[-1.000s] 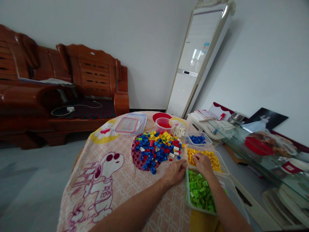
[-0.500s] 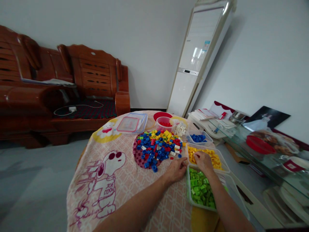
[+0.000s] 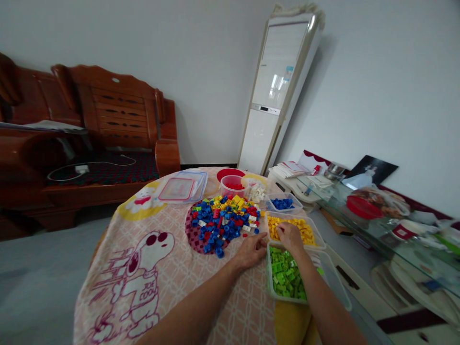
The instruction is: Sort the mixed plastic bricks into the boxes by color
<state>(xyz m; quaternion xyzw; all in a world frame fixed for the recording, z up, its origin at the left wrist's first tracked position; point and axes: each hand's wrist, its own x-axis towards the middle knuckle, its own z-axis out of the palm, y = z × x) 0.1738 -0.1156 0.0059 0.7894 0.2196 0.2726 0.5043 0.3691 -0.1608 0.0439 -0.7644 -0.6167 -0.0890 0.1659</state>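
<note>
My right hand is over the clear box of yellow toy bricks, its fingertips pinched together among them. Whatever they grip is too small to make out. My left hand rests on the tablecloth with fingers extended, the tips close to the edges of the yellow and green boxes; it appears to hold nothing. Under my right forearm is a clear box of green bricks. Beyond my left hand lies a mixed pile of bricks, mostly blue, with red, yellow and white ones.
Behind the yellow box stands a box of blue bricks. White bricks lie beside a round tub with red bricks. Flat lids are at the far left of the table. A glass shelf with clutter runs along the right.
The whole view has shifted, so the table and boxes appear further left. My two hands keep nearly the same places relative to the boxes.
</note>
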